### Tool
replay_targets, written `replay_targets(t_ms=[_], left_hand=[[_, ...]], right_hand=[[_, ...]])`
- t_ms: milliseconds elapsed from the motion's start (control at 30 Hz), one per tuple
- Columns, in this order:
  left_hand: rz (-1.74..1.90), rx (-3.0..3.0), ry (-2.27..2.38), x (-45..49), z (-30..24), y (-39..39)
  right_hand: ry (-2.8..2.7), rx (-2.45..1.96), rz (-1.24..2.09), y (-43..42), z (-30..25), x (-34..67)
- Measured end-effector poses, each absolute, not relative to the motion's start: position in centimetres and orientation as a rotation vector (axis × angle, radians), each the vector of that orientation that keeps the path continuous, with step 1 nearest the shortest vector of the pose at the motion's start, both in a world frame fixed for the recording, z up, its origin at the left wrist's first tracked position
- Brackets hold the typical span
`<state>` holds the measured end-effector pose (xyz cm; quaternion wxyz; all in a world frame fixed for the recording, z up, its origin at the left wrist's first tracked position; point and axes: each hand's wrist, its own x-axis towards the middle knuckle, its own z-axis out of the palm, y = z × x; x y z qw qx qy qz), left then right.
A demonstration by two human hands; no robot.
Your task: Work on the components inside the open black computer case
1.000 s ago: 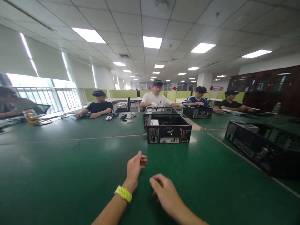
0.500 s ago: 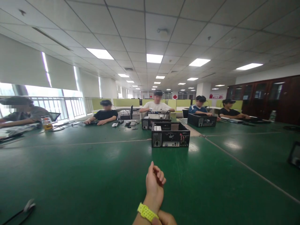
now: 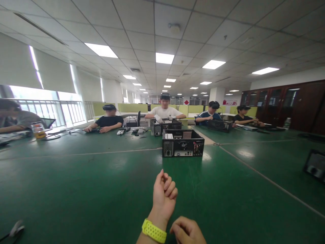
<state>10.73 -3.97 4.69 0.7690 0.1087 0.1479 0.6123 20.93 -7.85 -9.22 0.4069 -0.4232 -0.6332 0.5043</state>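
Observation:
My left hand (image 3: 164, 195) is raised over the green table (image 3: 106, 189), palm towards me. Its fingers are loosely curled in and the palm holds nothing. A yellow watch strap with holes (image 3: 153, 231) goes round that wrist. Just to its right, at the bottom edge, my right hand (image 3: 189, 231) has its fingers bent into a loose fist, apart from the strap, with nothing visible in it. Beyond both hands, untouched, an open-topped black computer case (image 3: 182, 145) lies on the table, its rear ports facing me.
Across the table a person (image 3: 165, 112) in white gloves works at another case (image 3: 156, 128). More people sit on both sides, one by a further case (image 3: 219, 125). A dark case-like object (image 3: 315, 166) stands at the right edge. A cable end (image 3: 16, 228) lies bottom left.
My right hand has come off the left wrist at the watch strap and moved right. The left hand has turned slightly and its fingers show more. The view has shifted a little.

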Motion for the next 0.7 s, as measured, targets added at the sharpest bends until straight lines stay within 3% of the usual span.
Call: replay_targets(t_ms=[167,367,500,700], left_hand=[[1.338,0.965,0.734,12.8,2.6,-4.2],[1.097,1.875,1.025,15.6,-0.5,-6.0],[0.974,2.176,1.084,16.0,-0.6,-7.4],[0.680,2.166,1.124,15.9,-1.0,-7.2]], right_hand=[[-1.706,-1.168,0.942,-7.4,-9.2,22.4],[-1.875,-1.322,0.476,-7.5,-9.3,24.8],[-1.814,-1.538,0.477,-8.6,-8.3,25.4],[-1.957,-1.805,0.491,-9.5,-5.2,25.6]])
